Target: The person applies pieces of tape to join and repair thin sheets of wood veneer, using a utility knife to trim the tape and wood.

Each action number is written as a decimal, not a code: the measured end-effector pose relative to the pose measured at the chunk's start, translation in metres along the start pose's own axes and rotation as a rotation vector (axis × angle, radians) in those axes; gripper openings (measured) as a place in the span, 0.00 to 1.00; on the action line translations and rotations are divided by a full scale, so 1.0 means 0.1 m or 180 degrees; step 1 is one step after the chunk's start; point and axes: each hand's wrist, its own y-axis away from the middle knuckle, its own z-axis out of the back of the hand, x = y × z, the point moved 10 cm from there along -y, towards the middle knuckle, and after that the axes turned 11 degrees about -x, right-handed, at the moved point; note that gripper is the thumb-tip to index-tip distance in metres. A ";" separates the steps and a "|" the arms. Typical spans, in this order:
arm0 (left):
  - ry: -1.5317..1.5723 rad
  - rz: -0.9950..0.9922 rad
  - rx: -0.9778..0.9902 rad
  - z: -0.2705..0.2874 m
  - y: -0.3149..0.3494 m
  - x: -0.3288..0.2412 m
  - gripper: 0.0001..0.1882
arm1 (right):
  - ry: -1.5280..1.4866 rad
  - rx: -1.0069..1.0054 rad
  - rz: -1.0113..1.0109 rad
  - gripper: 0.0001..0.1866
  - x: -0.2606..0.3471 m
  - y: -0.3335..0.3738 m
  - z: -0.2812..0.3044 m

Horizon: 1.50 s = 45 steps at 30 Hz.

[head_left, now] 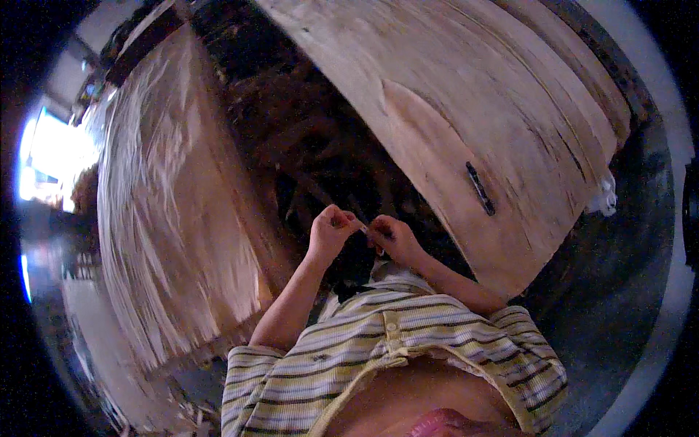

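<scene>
Head view: a small pale piece (363, 228) (too tiny to identify) sits between left hand (331, 229) and right hand (395, 239), both pinching it, near the left edge of the right-side wood-sheet stack (480, 116), which bears a black tool (480, 189)

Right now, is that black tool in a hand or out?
Out: the black tool lies on the wood sheet, apart from left hand and right hand.

Wood-veneer workshop, by the look of it. Tall stack of thin wood sheets (175, 197) left of left hand (333, 229); broad veneer pile (466, 80) right of right hand (393, 239); dark scrap strips (313, 138) beyond both.
</scene>
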 end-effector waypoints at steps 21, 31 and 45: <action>-0.1996 -0.3466 0.1255 -1.55 -3.94 -0.54 0.06 | -0.1742 -0.2196 -0.1405 0.09 -0.20 -2.82 1.40; -0.2114 -0.3904 0.2042 -1.72 -3.67 -0.34 0.21 | -0.2409 -0.2794 -0.1414 0.08 -0.46 -3.45 1.28; -0.2854 -0.4190 0.2487 -1.86 -3.76 -0.22 0.22 | -0.1022 -0.2351 -0.1755 0.10 -0.44 -3.20 1.23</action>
